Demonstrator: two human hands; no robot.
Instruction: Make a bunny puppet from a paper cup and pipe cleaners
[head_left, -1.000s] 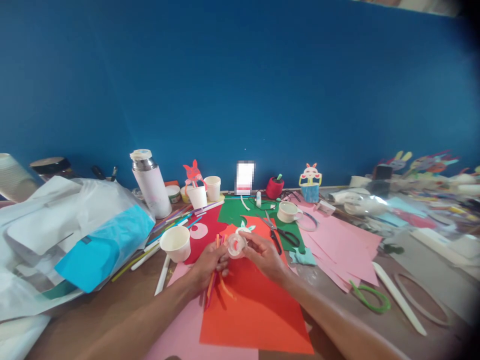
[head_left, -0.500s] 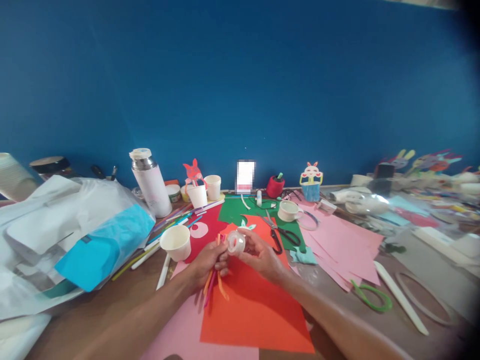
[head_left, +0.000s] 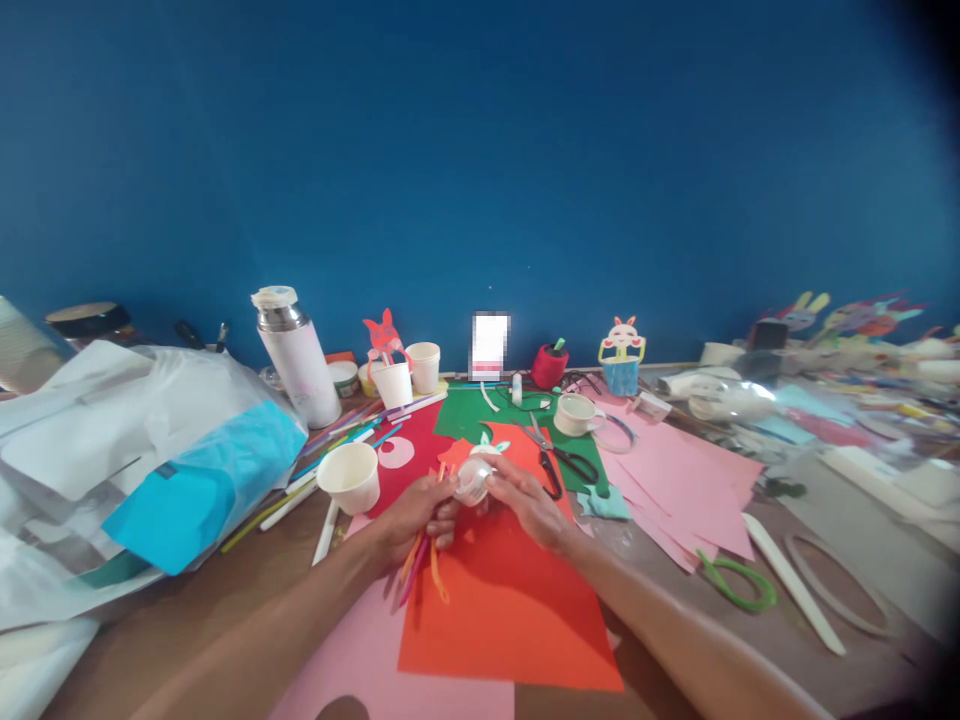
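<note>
My left hand (head_left: 421, 515) is closed around several thin orange and pink strips (head_left: 420, 568), whose lower ends hang below the fist. A roll of clear tape (head_left: 474, 484) sits between my two hands, gripped by the fingers of my right hand (head_left: 525, 502). The thumb side of my left hand meets the roll's left edge. Beneath both hands lies an orange paper sheet (head_left: 517, 620). Just behind the roll is a small white rabbit-like cutout (head_left: 489, 447), partly hidden by my right fingers. Black-handled scissors (head_left: 551, 465) rest to the right of it.
A white paper cup (head_left: 349, 480) stands left of my hands, and a cream mug (head_left: 576, 414) stands to the right. Pink sheets (head_left: 675, 480) spread on the right. A plastic bag (head_left: 217, 400) and a thermos (head_left: 300, 365) occupy the left. Behind rises a blue wall (head_left: 480, 150).
The tape roll has turned a little in my right fingers, its hole now facing less toward me. My left hand keeps its hold on the strips. The view has shifted slightly.
</note>
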